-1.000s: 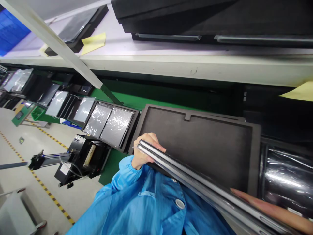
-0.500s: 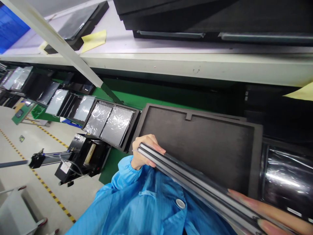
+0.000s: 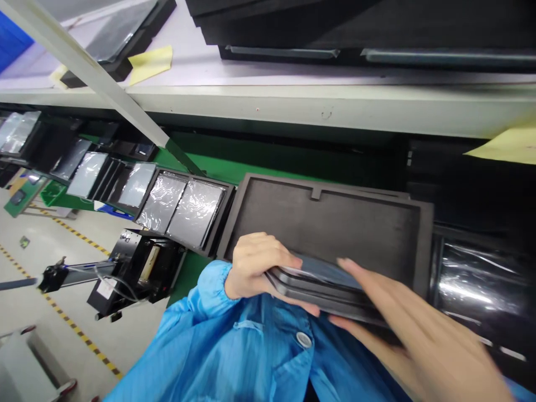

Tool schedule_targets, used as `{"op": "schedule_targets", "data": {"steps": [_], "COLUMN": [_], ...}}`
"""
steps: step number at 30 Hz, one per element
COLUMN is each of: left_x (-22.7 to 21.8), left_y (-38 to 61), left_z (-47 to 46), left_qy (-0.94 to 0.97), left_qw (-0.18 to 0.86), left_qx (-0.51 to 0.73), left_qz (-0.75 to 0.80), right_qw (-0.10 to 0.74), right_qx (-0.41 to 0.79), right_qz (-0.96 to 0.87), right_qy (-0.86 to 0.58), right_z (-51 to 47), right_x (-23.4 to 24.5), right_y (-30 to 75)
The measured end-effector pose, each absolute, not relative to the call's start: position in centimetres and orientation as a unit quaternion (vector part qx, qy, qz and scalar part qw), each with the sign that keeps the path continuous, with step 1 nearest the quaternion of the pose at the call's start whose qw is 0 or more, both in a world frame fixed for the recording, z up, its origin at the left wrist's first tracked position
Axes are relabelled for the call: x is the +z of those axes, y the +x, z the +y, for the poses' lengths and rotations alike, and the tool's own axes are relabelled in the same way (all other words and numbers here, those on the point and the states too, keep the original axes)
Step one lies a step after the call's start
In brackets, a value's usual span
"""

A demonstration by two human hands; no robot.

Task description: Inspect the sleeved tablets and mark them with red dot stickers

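Note:
A pair of thin flat panels point(image 3: 330, 290), dark with rounded corners and a glossy top, is stacked together in front of my chest. My left hand point(image 3: 263, 265) grips the near-left end, thumb on top and fingers underneath. My right hand point(image 3: 414, 324), partly blurred, straddles the other end, with digits above and below the stack. Whether the panels are tablets or closed laptops I cannot tell. Just beyond them lies a dark foam tray point(image 3: 424, 245) with a shallow recess and a small notch tab at its far edge.
Film-wrapped panels point(image 3: 195, 212) sit in a tray to the left. A glossy wrapped panel point(image 3: 481, 285) lies to the right. Across the back runs a white shelf edge point(image 3: 293, 106), with black foam blocks point(image 3: 355, 28) above. A black machine point(image 3: 129, 268) stands lower left.
The stack has turned, and less of its long edge shows. My right hand has come inward from the lower right, closer to my left hand. The view has shifted slightly.

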State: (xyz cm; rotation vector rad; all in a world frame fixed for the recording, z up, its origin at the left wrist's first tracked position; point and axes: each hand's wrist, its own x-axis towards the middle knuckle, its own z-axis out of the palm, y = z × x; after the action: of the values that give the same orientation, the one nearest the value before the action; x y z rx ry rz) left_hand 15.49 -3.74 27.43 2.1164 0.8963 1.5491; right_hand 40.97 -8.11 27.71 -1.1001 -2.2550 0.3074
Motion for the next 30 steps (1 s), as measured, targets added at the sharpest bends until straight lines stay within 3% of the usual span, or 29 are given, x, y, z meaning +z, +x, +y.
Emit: {"op": "schedule_targets", "data": {"steps": [7,12,14,21,30], "left_x": [30.3,26.2,25.3,26.4,26.3], "left_y": [13.9,12.5,13.2,14.5,15.1], "left_z": [-4.2,-3.6,-3.5,-3.0,-3.3], "left_qy": [0.829,0.761,0.747,0.789,0.784], "left_qw": [0.096,0.3,0.287,0.216,0.233], "left_qx": [0.426,0.489,0.534,0.524,0.519], "left_qz": [0.349,0.304,0.273,0.237,0.249], "right_qw": [0.459,0.599,0.637,0.564,0.511], "right_qx": [0.23,0.267,0.271,0.361,0.39], "right_qz": [-0.79,-0.664,-0.623,-0.698,-0.712], "right_qy": [-0.336,-0.359,-0.363,-0.253,-0.284], "right_z": [-6.4,-5.9,-5.7,-4.5,-3.6], "right_x": [25.7,23.0,21.9,19.1,18.6], "right_y": [40.4,41.2,41.3,44.4,46.5]}}
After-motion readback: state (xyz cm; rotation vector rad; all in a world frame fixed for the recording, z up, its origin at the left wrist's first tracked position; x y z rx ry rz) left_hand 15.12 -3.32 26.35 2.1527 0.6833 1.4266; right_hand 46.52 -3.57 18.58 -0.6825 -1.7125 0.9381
